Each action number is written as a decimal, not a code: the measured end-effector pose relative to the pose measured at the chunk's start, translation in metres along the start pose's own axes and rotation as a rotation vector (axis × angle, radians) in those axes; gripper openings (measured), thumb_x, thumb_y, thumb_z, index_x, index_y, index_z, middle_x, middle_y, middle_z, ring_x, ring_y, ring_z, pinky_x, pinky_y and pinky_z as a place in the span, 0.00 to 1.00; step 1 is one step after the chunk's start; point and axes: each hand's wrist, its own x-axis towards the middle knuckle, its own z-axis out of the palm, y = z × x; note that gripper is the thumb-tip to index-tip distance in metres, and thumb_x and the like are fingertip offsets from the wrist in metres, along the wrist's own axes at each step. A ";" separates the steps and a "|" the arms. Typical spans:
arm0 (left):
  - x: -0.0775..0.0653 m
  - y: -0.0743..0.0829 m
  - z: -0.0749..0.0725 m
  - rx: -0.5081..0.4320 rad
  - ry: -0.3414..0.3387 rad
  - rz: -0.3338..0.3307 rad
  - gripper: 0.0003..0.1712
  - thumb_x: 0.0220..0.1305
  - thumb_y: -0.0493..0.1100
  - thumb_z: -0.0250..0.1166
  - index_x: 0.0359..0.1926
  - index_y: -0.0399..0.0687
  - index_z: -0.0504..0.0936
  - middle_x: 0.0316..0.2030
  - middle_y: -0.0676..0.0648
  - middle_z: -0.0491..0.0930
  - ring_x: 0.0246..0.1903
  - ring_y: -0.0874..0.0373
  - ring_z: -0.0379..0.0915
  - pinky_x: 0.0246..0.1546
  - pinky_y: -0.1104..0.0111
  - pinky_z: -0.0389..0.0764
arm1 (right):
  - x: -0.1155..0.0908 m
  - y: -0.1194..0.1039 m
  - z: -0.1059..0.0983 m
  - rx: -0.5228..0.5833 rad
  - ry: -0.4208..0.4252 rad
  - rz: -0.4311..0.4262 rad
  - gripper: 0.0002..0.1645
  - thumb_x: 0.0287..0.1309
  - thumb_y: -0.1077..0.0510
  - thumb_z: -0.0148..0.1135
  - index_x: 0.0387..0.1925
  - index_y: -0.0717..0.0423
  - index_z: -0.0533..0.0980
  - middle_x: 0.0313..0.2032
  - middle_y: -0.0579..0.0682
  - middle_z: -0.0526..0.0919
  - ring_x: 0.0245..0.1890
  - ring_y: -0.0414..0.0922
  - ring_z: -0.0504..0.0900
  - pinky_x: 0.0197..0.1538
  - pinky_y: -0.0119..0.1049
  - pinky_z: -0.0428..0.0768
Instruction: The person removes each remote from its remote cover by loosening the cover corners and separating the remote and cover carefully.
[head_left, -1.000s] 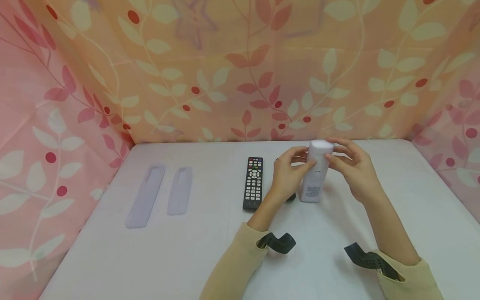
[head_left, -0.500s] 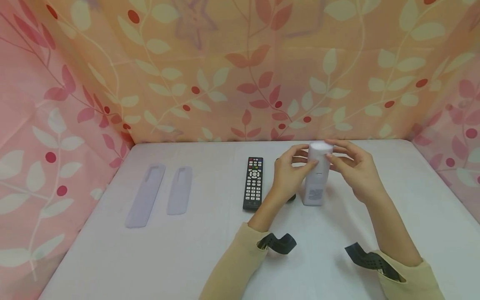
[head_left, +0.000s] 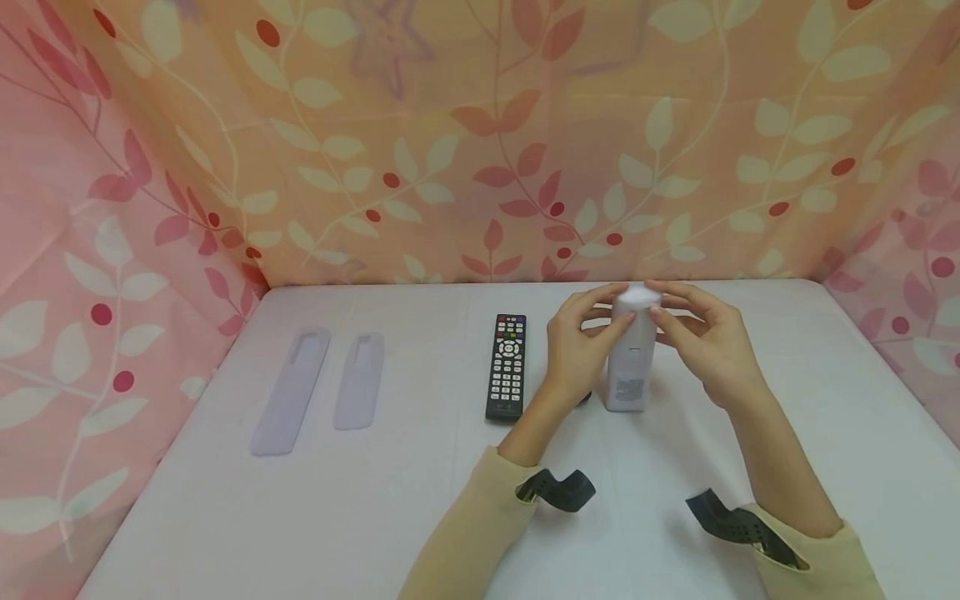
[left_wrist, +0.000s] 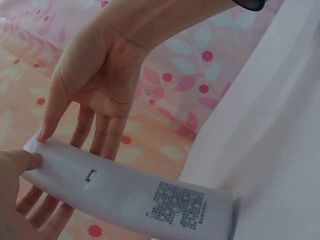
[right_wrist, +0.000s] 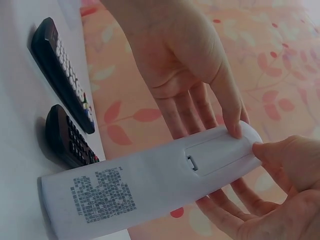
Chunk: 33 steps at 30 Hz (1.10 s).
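Note:
A white remote control (head_left: pixel 630 367) stands on its end on the table, its back facing me. Its battery cover (right_wrist: pixel 220 152), with a small latch slot, is at the upper end, and a printed grey label (left_wrist: pixel 177 205) is near the foot. My left hand (head_left: pixel 579 346) holds the upper left side, thumb on the back and fingers behind. From the right, my right hand (head_left: pixel 712 350) grips the same end in the same way. In the right wrist view, both thumb tips press close together by the top edge of the cover.
Left of the hands lies a black remote control (head_left: pixel 506 367), keys up. A second black remote (right_wrist: pixel 72 140) sits beside the white one, mostly hidden by my left hand in the head view. Two translucent sleeve-like covers (head_left: pixel 292 392) lie far left. Floral cloth (head_left: pixel 495 142) walls the table.
The white remote's foot has shifted slightly right and towards me, and its top has dipped a little. Both hands keep their hold with only small finger movements.

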 end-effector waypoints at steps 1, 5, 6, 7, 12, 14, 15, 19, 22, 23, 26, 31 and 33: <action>0.000 0.000 0.000 0.000 0.002 0.006 0.20 0.67 0.34 0.73 0.60 0.43 0.87 0.52 0.41 0.84 0.48 0.59 0.84 0.46 0.75 0.86 | 0.000 0.000 0.000 -0.005 0.005 0.004 0.24 0.74 0.62 0.63 0.68 0.54 0.79 0.56 0.35 0.77 0.44 0.31 0.85 0.45 0.24 0.86; 0.000 -0.002 0.001 0.005 0.005 0.024 0.20 0.67 0.34 0.73 0.60 0.42 0.86 0.52 0.41 0.84 0.47 0.59 0.84 0.46 0.75 0.86 | 0.000 -0.001 0.002 -0.008 0.019 0.017 0.23 0.74 0.61 0.64 0.68 0.55 0.79 0.54 0.35 0.78 0.42 0.31 0.86 0.45 0.24 0.86; 0.000 -0.003 0.001 0.007 0.006 0.028 0.20 0.68 0.34 0.73 0.60 0.42 0.86 0.52 0.41 0.84 0.47 0.59 0.84 0.46 0.75 0.86 | 0.000 -0.001 0.002 -0.007 0.022 0.020 0.23 0.74 0.61 0.64 0.68 0.55 0.79 0.54 0.35 0.78 0.42 0.31 0.86 0.45 0.24 0.86; 0.000 -0.003 0.001 0.009 0.007 0.032 0.20 0.68 0.34 0.73 0.60 0.42 0.87 0.52 0.41 0.84 0.47 0.59 0.84 0.46 0.75 0.86 | 0.000 -0.001 0.002 -0.006 0.023 0.023 0.23 0.74 0.61 0.64 0.68 0.55 0.79 0.54 0.35 0.78 0.42 0.31 0.86 0.45 0.24 0.86; -0.001 -0.004 0.001 0.006 0.014 0.058 0.19 0.68 0.34 0.72 0.60 0.40 0.87 0.51 0.40 0.84 0.47 0.56 0.85 0.46 0.74 0.86 | 0.000 -0.003 0.004 0.013 0.030 0.023 0.22 0.74 0.61 0.64 0.66 0.55 0.80 0.53 0.36 0.79 0.42 0.31 0.86 0.45 0.25 0.86; -0.001 -0.004 0.001 0.005 0.017 0.073 0.19 0.68 0.34 0.72 0.59 0.39 0.87 0.51 0.39 0.84 0.47 0.54 0.85 0.46 0.74 0.86 | 0.000 -0.003 0.004 0.024 0.034 0.021 0.22 0.74 0.62 0.64 0.66 0.55 0.81 0.53 0.36 0.79 0.41 0.31 0.86 0.45 0.26 0.86; -0.001 -0.005 0.001 0.005 0.018 0.082 0.19 0.68 0.34 0.72 0.59 0.38 0.87 0.51 0.38 0.84 0.47 0.53 0.85 0.46 0.74 0.86 | 0.000 -0.003 0.005 0.029 0.035 0.022 0.22 0.74 0.62 0.64 0.66 0.55 0.81 0.53 0.36 0.79 0.41 0.31 0.86 0.45 0.26 0.86; -0.001 -0.005 0.000 0.023 0.039 0.120 0.18 0.67 0.33 0.73 0.58 0.37 0.88 0.50 0.38 0.86 0.47 0.50 0.86 0.45 0.75 0.86 | 0.000 -0.004 0.005 0.026 0.042 0.027 0.22 0.73 0.62 0.64 0.65 0.54 0.81 0.52 0.36 0.79 0.41 0.30 0.86 0.45 0.25 0.86; -0.001 -0.005 0.000 0.032 0.072 0.136 0.18 0.64 0.34 0.75 0.55 0.39 0.89 0.47 0.39 0.88 0.45 0.50 0.87 0.44 0.75 0.87 | 0.000 -0.004 0.006 0.025 0.044 0.026 0.22 0.73 0.62 0.64 0.66 0.55 0.81 0.52 0.36 0.80 0.41 0.31 0.86 0.45 0.25 0.86; -0.001 -0.005 0.000 0.031 0.083 0.137 0.18 0.64 0.34 0.75 0.54 0.39 0.90 0.46 0.40 0.89 0.45 0.51 0.87 0.44 0.75 0.87 | 0.000 -0.004 0.007 0.028 0.043 0.024 0.22 0.73 0.62 0.64 0.65 0.55 0.81 0.52 0.36 0.80 0.41 0.31 0.86 0.45 0.25 0.86; 0.000 -0.005 -0.001 0.013 0.105 0.137 0.16 0.63 0.34 0.76 0.52 0.39 0.91 0.44 0.40 0.90 0.44 0.53 0.88 0.43 0.74 0.87 | 0.000 -0.004 0.007 0.032 0.039 0.018 0.22 0.73 0.62 0.64 0.65 0.56 0.81 0.52 0.36 0.80 0.41 0.32 0.86 0.46 0.25 0.86; 0.001 -0.005 -0.003 0.013 0.126 0.172 0.12 0.64 0.34 0.74 0.49 0.36 0.91 0.44 0.40 0.90 0.44 0.53 0.88 0.45 0.73 0.87 | -0.001 -0.004 0.008 0.030 0.021 0.009 0.22 0.73 0.63 0.64 0.66 0.57 0.80 0.54 0.37 0.78 0.43 0.32 0.85 0.47 0.24 0.85; 0.001 -0.005 -0.003 0.023 0.130 0.188 0.11 0.65 0.34 0.73 0.48 0.35 0.91 0.45 0.40 0.91 0.47 0.53 0.88 0.47 0.73 0.87 | -0.002 -0.004 0.008 0.022 0.018 0.002 0.23 0.73 0.63 0.64 0.66 0.57 0.80 0.54 0.37 0.78 0.43 0.33 0.85 0.47 0.25 0.85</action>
